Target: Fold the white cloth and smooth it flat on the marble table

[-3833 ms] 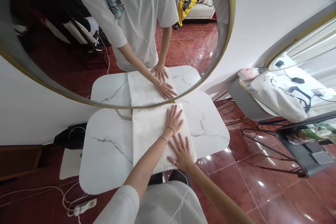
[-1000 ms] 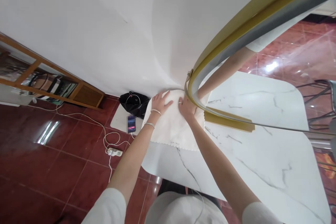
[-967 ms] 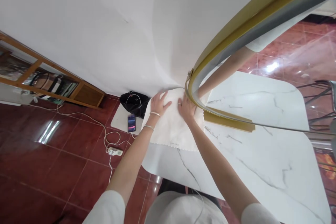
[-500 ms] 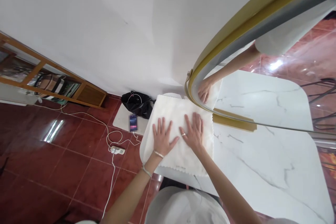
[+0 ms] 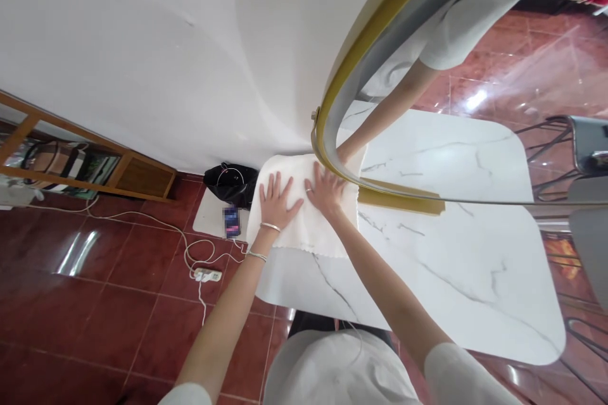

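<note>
While one cloth lies on one table; left hand, right hand atop; fingers spread

White cloth, soft and matt with a scalloped edge. White desk, smooth with a low sheen and grey marble-like veins. Mirror frame, gold-coloured and metallic-looking. Floor, glossy dark-red tile. Black bag, shiny and crinkled. Cabinet, brown wood. Wall, matt white.

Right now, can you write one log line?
left hand: flat on white cloth | right hand: flat on it | white cloth: on marbled table
</note>
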Available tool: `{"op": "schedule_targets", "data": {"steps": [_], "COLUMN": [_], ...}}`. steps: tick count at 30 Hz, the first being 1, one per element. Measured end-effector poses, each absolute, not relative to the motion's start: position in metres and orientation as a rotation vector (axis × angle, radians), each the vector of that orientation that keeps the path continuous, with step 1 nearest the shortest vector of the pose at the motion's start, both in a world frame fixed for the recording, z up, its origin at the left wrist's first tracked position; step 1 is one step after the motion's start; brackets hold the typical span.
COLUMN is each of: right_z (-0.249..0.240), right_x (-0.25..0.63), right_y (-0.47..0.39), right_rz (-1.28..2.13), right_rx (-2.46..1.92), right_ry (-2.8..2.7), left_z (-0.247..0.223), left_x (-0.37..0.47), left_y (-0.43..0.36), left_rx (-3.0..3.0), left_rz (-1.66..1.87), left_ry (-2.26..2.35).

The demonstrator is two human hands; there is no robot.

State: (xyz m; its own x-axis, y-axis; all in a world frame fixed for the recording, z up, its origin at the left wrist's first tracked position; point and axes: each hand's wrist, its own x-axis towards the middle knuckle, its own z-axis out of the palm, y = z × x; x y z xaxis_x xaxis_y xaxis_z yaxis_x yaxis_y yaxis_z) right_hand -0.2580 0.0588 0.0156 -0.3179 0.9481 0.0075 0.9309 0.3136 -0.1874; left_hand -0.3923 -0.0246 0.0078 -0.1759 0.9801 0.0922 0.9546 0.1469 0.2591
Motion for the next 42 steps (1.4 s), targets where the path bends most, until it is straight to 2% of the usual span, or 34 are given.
{"op": "schedule_targets", "data": {"steps": [6,14,18,23,31,37,42], "right_z": [0.006,0.010,0.016,0.012,-0.002,-0.006,-0.003], "right_x": [-0.272,-0.224,-0.185,-0.138,-0.078,-0.110,-0.164], "right_y": [0.035,-0.099,-0.142,-0.159,-0.144,-0.088,-0.084], "right_rz": [0.265,0.467,0.548,0.495,0.253,0.193,0.249], "right_rx": [-1.331,-0.853,-0.779,-0.827,-1.146,-1.045,-0.845], "right_ry": [-2.561,-2.752,-2.816,-2.874,-2.768,-2.768,-2.835], "left_z": [0.011,0.015,0.013,0.009,0.009,0.011,0.011], "left_x": [-0.392,-0.350,-0.331,-0.316,-0.272,-0.298,-0.341], "left_y": [-0.084,-0.210,-0.241,-0.229,-0.155,-0.118,-0.144], "left_rx": [1.766,1.722,1.722,1.858,2.105,2.009,1.804], "left_rz": [0.456,0.341,0.245,0.230,0.313,0.387,0.368], "left_ry": [2.447,2.523,2.491,2.377,2.063,2.192,2.448]}}
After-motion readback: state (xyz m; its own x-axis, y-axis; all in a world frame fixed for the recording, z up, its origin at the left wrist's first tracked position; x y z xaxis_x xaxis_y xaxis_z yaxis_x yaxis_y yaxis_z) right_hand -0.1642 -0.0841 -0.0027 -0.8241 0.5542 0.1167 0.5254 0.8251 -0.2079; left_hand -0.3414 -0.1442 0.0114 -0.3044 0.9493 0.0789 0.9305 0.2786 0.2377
